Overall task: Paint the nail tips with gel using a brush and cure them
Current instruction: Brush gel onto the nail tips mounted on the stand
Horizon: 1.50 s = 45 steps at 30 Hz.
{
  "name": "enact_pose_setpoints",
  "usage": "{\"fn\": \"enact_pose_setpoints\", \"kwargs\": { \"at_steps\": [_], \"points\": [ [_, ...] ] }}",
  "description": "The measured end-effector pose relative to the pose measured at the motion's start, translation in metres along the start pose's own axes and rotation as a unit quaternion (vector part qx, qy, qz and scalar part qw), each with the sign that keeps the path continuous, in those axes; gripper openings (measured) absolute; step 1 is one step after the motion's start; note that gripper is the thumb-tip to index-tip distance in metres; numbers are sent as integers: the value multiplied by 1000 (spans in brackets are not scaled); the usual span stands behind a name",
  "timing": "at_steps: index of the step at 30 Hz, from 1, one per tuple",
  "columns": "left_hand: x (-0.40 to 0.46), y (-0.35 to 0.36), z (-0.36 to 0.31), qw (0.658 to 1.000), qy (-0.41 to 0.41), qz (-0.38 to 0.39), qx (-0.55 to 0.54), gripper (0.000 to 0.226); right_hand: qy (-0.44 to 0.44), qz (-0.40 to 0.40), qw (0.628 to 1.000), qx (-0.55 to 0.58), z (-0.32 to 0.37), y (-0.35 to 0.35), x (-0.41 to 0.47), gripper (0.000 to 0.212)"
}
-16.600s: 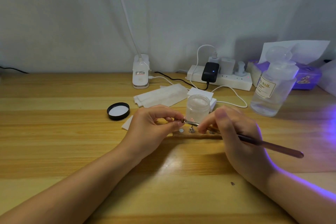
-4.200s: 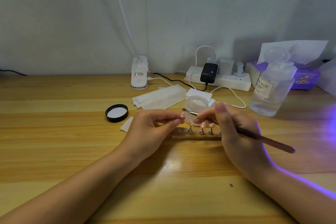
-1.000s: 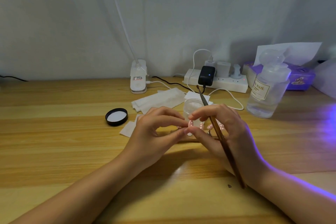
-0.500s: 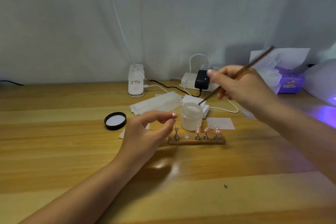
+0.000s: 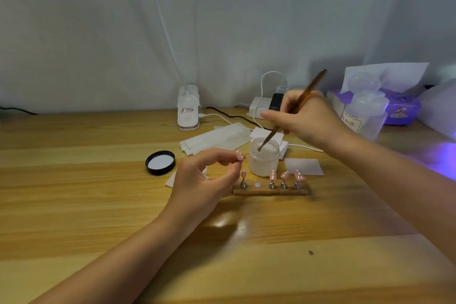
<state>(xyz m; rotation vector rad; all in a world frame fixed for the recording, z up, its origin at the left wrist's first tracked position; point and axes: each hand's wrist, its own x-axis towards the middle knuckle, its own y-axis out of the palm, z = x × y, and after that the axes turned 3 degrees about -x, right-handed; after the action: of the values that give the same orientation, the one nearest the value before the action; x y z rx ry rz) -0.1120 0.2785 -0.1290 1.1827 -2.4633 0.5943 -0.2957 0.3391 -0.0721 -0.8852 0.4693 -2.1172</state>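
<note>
Nail tip (image 5: 239, 155), pink with pale dots, pinched between thumb and fingertips of the left hand (image 5: 204, 180); that grip is pressed together on the tip, held above the table (image 5: 74, 205), just left of the gel jar (image 5: 264, 159) and apart from it.

Right hand (image 5: 306, 121): grip closed round the brush (image 5: 299, 101), fingers curled on the shaft. Brush tilted, handle end up and to the right, bristle end down inside the open mouth of the jar. Whether the bristles touch the gel cannot be told.

Jar: translucent, whitish contents, upright on the table, directly behind the wooden holder (image 5: 271, 190).

Holder: narrow strip, lying across in front of the jar. Four metal stands on it carry pink tips: one at the left end, three toward the right. One slot between them shows only a bare round disc (image 5: 257, 184).

Black lid (image 5: 160, 162), white inner face up, on the table left of the left hand. White wipes (image 5: 217, 138) behind it; a single white square (image 5: 303, 166) right of the jar.

Rear of table: white clip lamp base (image 5: 188, 111), power strip (image 5: 256, 107) with a black adapter, clear pump bottle (image 5: 365, 111) partly behind the right hand, purple tissue box (image 5: 402, 108). Violet glow on the table at the far right edge; source out of view.
</note>
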Motion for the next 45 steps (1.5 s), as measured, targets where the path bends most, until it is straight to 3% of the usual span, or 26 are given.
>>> {"fn": "enact_pose_setpoints", "kwargs": {
  "at_steps": [5, 12, 19, 22, 25, 28, 31, 33, 37, 41, 45],
  "points": [
    [0, 0, 0, 1000, 9, 5, 4, 18, 62, -47, 993, 94, -9, -14, -6, 28],
    [0, 1, 1, 1000, 11, 1, -3, 18, 156, -55, 977, 136, -26, -18, -15, 24],
    [1, 1, 4, 1000, 24, 1, -6, 20, 185, -105, 967, 138, -34, -32, -24, 24],
    [1, 1, 3, 1000, 30, 6, -7, 20, 150, -148, 960, 186, -25, -32, -35, 22],
    [0, 1, 3, 999, 42, 17, 7, 22, 63, -159, 962, 212, -12, -10, -56, 23],
    [0, 1, 3, 998, 57, 20, 21, 24, -75, -137, 981, 112, -7, 16, -79, 22],
    [1, 2, 4, 997, 74, 18, 33, 27, -168, -156, 973, 4, -10, 22, -91, 32],
    [1, 3, 5, 995, 84, 24, 38, 28, -167, -169, 971, 20, -10, 21, -93, 45],
    [1, 4, 9, 991, 114, 24, 65, 28, -159, -173, 968, 90, -9, 24, -95, 40],
    [1, 5, 10, 989, 123, 24, 80, 27, -209, -175, 960, 65, -8, 30, -94, 44],
    [2, 5, 10, 988, 124, 29, 87, 30, -206, -157, 964, 64, -10, 33, -95, 52]
  ]
}}
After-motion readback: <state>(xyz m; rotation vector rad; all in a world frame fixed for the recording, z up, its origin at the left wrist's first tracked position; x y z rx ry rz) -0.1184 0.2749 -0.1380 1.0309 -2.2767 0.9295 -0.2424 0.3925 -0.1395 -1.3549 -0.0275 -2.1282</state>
